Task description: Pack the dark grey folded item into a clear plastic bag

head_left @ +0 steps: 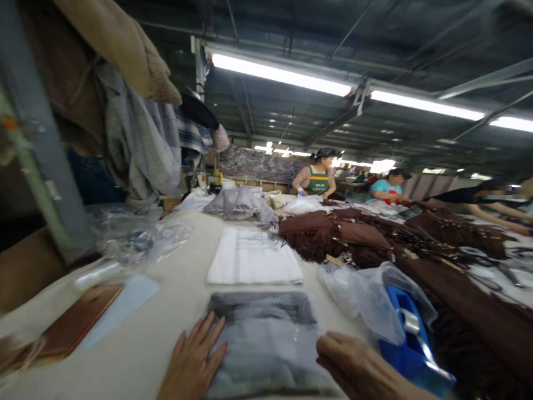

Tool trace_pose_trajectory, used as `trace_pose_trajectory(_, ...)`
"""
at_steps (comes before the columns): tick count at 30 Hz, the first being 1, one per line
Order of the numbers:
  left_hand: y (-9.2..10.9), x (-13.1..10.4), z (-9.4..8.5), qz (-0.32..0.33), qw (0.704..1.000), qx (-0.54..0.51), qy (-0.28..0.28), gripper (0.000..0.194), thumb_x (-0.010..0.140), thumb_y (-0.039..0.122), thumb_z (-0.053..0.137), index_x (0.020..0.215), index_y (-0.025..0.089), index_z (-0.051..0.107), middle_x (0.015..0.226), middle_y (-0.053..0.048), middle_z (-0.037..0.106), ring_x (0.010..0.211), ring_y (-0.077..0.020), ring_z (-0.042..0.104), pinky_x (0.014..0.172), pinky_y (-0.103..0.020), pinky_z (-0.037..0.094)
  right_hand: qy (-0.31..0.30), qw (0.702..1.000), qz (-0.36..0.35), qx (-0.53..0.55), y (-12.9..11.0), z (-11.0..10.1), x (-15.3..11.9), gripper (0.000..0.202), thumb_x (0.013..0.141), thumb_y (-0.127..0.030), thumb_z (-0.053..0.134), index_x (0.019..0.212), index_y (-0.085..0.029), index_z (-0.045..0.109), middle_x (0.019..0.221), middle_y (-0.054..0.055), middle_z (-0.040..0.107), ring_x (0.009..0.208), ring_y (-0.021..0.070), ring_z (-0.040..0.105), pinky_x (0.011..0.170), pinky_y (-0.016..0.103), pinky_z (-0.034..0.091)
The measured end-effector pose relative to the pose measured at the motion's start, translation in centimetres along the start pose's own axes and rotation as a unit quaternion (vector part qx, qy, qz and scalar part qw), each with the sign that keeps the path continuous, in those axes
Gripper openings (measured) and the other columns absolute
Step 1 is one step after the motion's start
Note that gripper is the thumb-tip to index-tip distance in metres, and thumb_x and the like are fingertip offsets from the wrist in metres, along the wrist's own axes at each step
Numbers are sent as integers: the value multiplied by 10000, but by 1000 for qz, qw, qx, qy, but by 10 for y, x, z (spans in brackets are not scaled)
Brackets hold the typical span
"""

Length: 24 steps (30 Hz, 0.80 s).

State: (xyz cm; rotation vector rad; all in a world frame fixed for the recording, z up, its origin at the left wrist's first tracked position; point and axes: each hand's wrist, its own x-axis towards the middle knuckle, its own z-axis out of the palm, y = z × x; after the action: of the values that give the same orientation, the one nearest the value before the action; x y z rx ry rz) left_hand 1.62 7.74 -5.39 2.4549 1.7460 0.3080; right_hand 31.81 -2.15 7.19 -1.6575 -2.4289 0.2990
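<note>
A grey bagged garment [266, 344] at the tabletop's [166, 311] near edge is being pressed flat by both hands: the left hand [194, 361] spread open on its left side, the right hand [353, 366] resting at its right side, likely smoothing the plastic. A tape dispenser [410, 344] is lying just beside the right hand; a white stack [255, 256] is lying beyond the garment.

Two hands [195, 361] [353, 364], one grey bagged garment [266, 344], one white folded cloth [255, 258], one blue tape dispenser [410, 339], three co-workers [318, 175].

This is a garment factory floor, at its packing end. A long work table [166, 311] runs away under rows of strip lights [283, 74], heaped with brown fringed garments [333, 236] and folded clothes in clear bags [266, 339] (some stacked further back). Workers [318, 175] in aprons stand along it.
</note>
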Motion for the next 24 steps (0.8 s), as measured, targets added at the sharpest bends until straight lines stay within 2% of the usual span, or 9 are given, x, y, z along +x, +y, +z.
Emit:
trace_pose_trajectory(3,8,-3,-9,-3,1000,-16,17,443,888,345,363,1327,286,373,1426,-51,332,1312,-248,322,1054,-534,275,-59,996,-64,32,-14,-14,43,237,925,-287,318,731,-214,434,730,-3,545,643,116,494,598,243,339)
trace_pose_trajectory(7,7,-5,-8,13,999,-27,38,428,905,240,309,1324,299,374,1412,-45,372,1301,-238,345,1028,-561,315,-113,985,-119,58,-25,-11,84,222,916,-261,329,737,-209,450,720,-9,534,656,119,485,604,245,326)
trace_pose_trajectory(9,6,-6,-7,12,999,-31,37,440,907,226,289,1340,278,349,1419,-44,360,1310,-232,328,1036,-559,311,-127,980,-139,58,-28,-6,99,219,908,-248,335,737,-205,465,705,-11,530,637,116,473,598,248,321)
trace_pose_trajectory(14,6,-6,-5,13,999,-32,35,469,900,206,270,1360,126,302,1422,-99,336,1321,-224,303,1057,-537,310,-165,970,-169,56,-37,6,141,205,884,-237,381,720,-196,496,646,-28,503,585,104,437,566,241,307)
trace_pose_trajectory(20,7,-6,-2,15,998,-17,59,473,898,218,276,1352,92,305,1412,-107,352,1306,-230,331,1039,-530,357,-212,947,-237,38,-50,32,192,166,851,-202,449,719,-185,549,646,-23,546,601,102,467,579,219,322)
trace_pose_trajectory(24,5,-8,5,20,995,-9,96,485,882,186,288,1346,47,295,1394,-141,377,1302,-229,339,1024,-505,389,-236,941,-242,-16,-56,52,216,140,814,-175,496,721,-183,601,625,-18,582,571,99,474,556,216,316)
